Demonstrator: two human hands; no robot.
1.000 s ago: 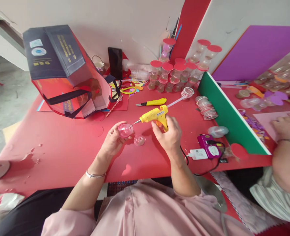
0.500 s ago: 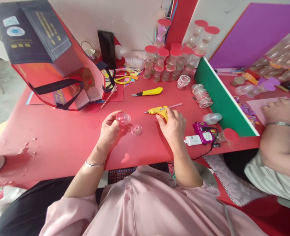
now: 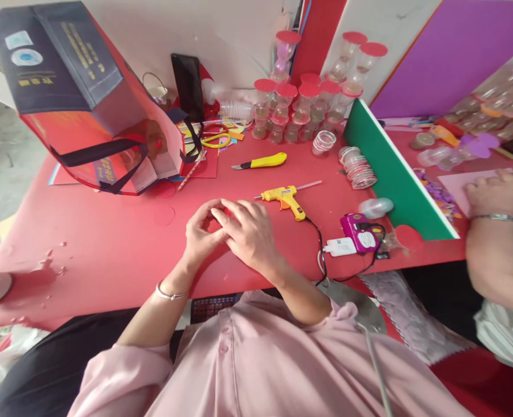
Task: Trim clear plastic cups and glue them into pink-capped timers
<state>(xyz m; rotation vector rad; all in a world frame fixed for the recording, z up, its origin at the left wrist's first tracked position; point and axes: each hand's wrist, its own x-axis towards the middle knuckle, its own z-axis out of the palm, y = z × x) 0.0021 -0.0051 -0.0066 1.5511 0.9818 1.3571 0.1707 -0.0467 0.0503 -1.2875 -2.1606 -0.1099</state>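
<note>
My left hand (image 3: pixel 199 234) and my right hand (image 3: pixel 248 231) meet over the red table (image 3: pixel 108 243), fingertips pressed together. The left fingers are curled around a small clear plastic dome, which is almost hidden between the hands. The right fingers curve over the same spot, and what they grip is hidden. A yellow glue gun (image 3: pixel 283 197) lies on the table just right of my hands, nozzle pointing left, with its black cord running toward the table edge.
A yellow utility knife (image 3: pixel 262 161) lies behind the glue gun. A red and dark paper bag (image 3: pixel 86 116) stands at the back left. Red-capped hourglasses (image 3: pixel 299 110), stacked clear lids (image 3: pixel 357 169) and a green board (image 3: pixel 390 168) are at the back right. A co-worker's hand (image 3: pixel 495 194) rests beyond the board.
My right hand set the glue gun down on the table, let go and moved left to join my left hand. The small clear cap beside the dome is now covered.
</note>
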